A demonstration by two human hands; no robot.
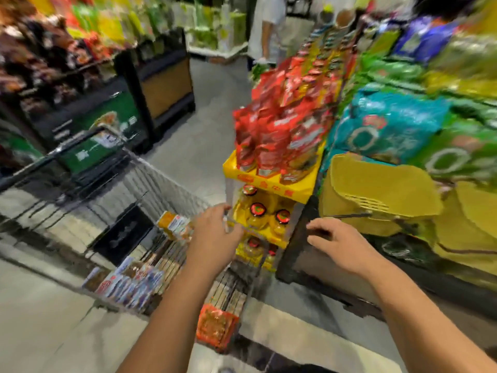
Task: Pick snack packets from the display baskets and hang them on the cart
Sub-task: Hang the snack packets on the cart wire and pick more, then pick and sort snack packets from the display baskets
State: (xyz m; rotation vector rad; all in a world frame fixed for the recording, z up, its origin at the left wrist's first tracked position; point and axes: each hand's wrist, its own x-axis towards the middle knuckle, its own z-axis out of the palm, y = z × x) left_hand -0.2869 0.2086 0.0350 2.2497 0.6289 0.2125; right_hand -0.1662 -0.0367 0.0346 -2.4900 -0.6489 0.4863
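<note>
The frame is motion-blurred. A wire cart (161, 181) stands at lower left, with several snack packets (129, 284) hanging along its near side and an orange packet (216, 328) at its near corner. My left hand (215, 235) reaches over the cart's right edge toward the yellow bottles; its fingers look loosely curled, and I cannot tell whether it holds anything. My right hand (336, 238) hovers with relaxed, slightly bent fingers, holding nothing, beside a yellow display rack (269, 181) stacked with red packets (277, 125).
Yellow bottles with red caps (266, 214) fill the rack's lower tiers. Large teal and green bags (390, 125) and yellow baskets (376, 189) lie on the right shelf. A dark produce stand (88, 111) is at left. A person (269, 30) stands in the aisle beyond.
</note>
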